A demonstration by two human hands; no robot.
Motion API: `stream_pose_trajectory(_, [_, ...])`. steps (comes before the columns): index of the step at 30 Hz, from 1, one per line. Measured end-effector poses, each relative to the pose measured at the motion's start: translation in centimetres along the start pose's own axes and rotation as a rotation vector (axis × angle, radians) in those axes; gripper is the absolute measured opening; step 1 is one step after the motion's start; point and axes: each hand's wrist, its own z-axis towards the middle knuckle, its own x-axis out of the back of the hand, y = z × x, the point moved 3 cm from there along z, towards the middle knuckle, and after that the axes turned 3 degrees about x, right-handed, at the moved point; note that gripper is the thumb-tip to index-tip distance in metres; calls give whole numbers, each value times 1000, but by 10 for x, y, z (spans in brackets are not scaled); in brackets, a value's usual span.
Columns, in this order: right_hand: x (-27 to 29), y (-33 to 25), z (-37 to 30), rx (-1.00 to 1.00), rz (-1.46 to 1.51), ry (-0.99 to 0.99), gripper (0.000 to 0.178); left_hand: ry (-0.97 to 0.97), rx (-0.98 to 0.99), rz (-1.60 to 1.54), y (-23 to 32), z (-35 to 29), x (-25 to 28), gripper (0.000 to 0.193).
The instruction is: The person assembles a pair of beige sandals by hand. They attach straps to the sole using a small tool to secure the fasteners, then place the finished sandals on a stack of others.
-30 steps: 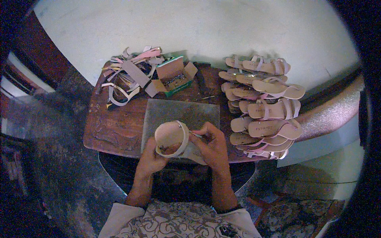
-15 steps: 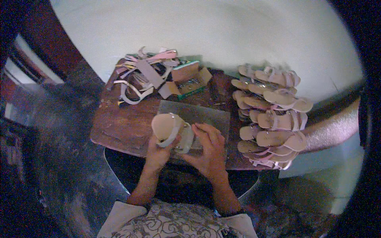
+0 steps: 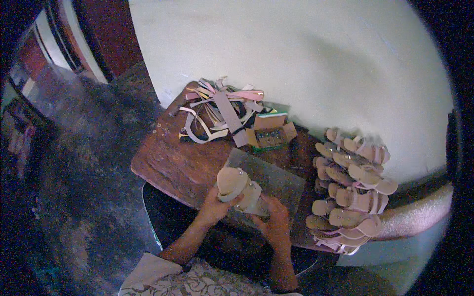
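A beige sandal (image 3: 231,184) with pale straps is held just above the near edge of the table, its rounded toe end pointing to the far left. My left hand (image 3: 213,206) is closed around the toe part, with fingers partly hidden beneath the sole. At the other end, my right hand (image 3: 277,222) grips the sandal near its heel and strap, fingers bent inward. Below and beyond the sandal lies a flat grey sheet (image 3: 281,173) on the wooden table (image 3: 170,158).
A tangle of straps (image 3: 224,111) in white, pink and mauve lies at the back left. Beside it stands an open small carton (image 3: 289,131) with small pieces inside. Several sandals (image 3: 351,217) are piled at the right edge. A pale wall (image 3: 276,44) rises behind.
The view has turned, so the table appears tilted and lower. My right hand has moved from hovering beside the straps to gripping the heel end. The left hand keeps its hold.
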Motion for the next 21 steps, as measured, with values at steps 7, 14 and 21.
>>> stream_pose_trajectory(7, [-3,9,19,-125,98,-29,63,-319,176,185,27,9,27,51])
stream_pose_trajectory(14, [-6,27,56,7,36,-258,60,-124,173,147,11,28,69,31])
stream_pose_trajectory(21, [11,-16,136,186,-37,-111,39,-79,-116,394,5,36,86,17])
